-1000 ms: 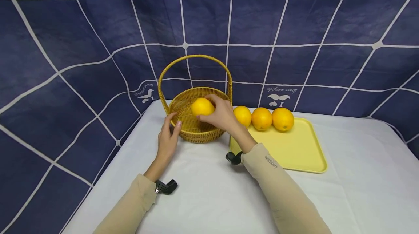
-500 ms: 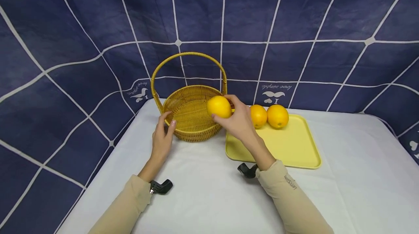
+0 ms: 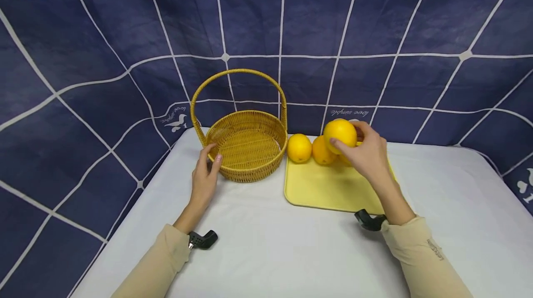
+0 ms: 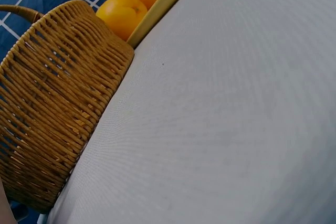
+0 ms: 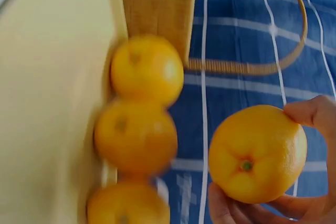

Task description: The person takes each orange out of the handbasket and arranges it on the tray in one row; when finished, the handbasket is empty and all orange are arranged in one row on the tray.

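Here, an orange (image 3: 340, 135) is pinched between the curled fingers (image 3: 349, 150) and thumb of the right hand (image 3: 366, 155), held clear above the yellow tray (image 3: 329, 191), over the far end of the fruit row. Two oranges (image 3: 299, 148) are seen plainly on the tray's far edge beside the wicker basket (image 3: 247, 150); a third shows in the right wrist view. The left hand (image 3: 204, 180) rests with relaxed, straight fingers against the empty basket's rim, nothing gripped. For a clean placement, the held orange is best lowered onto bare tray, not onto its neighbours, and released only once seated, since round fruit would likely roll across the white bench (image 3: 266, 251).
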`<action>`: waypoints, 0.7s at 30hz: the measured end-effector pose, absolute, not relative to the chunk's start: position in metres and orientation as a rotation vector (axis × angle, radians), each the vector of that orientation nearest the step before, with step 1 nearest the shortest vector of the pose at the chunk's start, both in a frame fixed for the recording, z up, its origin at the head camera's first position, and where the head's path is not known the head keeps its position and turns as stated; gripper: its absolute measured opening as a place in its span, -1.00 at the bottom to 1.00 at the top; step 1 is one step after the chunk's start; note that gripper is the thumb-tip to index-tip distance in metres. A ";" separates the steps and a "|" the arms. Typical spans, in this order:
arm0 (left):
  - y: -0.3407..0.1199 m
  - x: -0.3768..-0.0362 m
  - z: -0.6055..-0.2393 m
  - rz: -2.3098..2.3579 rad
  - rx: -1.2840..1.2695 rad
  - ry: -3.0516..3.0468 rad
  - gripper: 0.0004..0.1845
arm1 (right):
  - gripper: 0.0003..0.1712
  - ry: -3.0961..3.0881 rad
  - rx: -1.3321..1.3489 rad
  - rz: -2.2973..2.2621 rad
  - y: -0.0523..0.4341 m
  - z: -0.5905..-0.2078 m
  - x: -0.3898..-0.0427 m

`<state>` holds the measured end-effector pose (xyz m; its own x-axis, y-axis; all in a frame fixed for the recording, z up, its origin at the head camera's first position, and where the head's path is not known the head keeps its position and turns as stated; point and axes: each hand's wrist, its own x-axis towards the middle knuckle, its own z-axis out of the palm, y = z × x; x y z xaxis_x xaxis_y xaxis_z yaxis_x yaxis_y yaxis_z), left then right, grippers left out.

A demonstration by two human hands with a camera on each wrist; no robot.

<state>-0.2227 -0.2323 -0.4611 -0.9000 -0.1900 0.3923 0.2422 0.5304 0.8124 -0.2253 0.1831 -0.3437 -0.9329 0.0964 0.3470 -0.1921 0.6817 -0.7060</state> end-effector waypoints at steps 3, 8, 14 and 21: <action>-0.230 -0.223 -0.461 -1.333 -0.048 -2.342 -0.47 | -0.10 -2.565 -0.020 1.056 0.216 -0.342 -0.220; -0.230 -0.224 -0.460 -1.321 -0.051 -2.344 -0.45 | -0.07 -2.559 -0.156 1.032 0.254 -0.350 -0.221; -0.233 -0.224 -0.461 -1.319 -0.049 -2.346 -0.45 | -0.08 -2.560 -0.237 1.054 0.273 -0.372 -0.230; -0.235 -0.224 -0.461 -1.312 -0.050 -2.354 -0.46 | 0.00 -2.615 -0.322 1.103 0.279 -0.393 -0.238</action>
<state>-0.2239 -0.2353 -0.4608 -0.9014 -0.1794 0.3940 0.2408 0.5486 0.8007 -0.2382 0.2795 -0.3934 -0.9348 0.3107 0.1721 0.0936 0.6830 -0.7244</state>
